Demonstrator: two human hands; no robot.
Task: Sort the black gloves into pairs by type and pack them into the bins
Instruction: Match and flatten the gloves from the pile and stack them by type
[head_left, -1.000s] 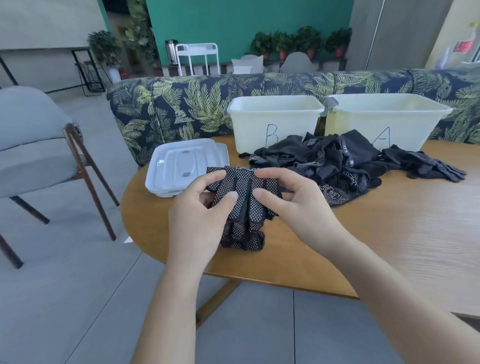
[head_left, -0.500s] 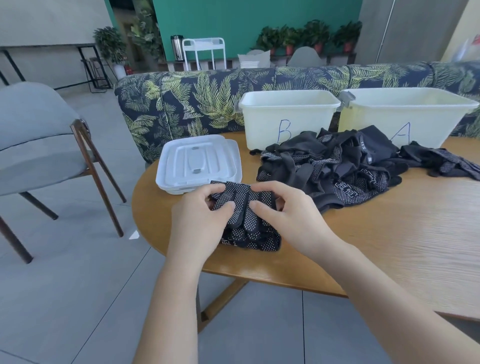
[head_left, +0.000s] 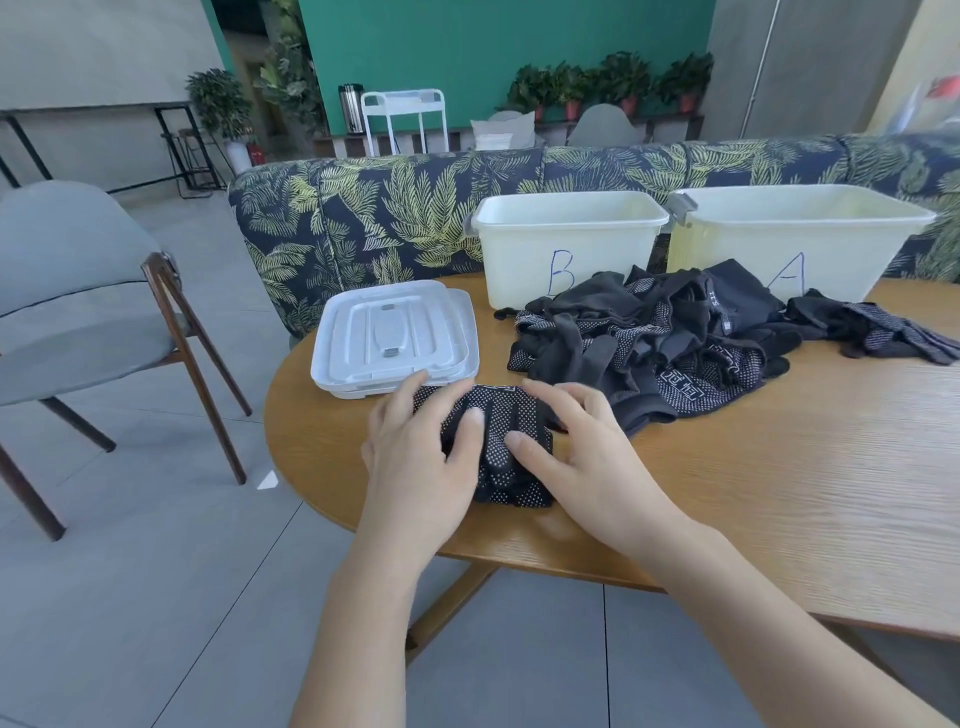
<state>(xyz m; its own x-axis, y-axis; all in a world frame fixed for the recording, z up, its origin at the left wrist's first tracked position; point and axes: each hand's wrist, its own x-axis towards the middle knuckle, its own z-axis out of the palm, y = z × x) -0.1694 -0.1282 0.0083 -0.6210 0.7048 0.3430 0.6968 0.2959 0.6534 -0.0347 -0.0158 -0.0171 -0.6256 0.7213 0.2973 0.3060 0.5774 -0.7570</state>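
A folded bundle of black gloves with white grip dots lies on the round wooden table near its front left edge. My left hand holds the bundle's left side, thumb on top and fingers curled over its far edge. From the other side my right hand holds it the same way, thumb on the dotted face. A loose pile of black gloves, plain and dotted mixed, lies behind. Further right lie other dotted gloves. Bin B and bin A stand at the back.
Stacked white bin lids lie just behind my left hand. A leaf-print sofa runs behind the table. A grey chair stands on the floor to the left.
The bundle has come down from in front of me onto the table and is folded more compactly. Both hands stayed on it and now lie lower over it.
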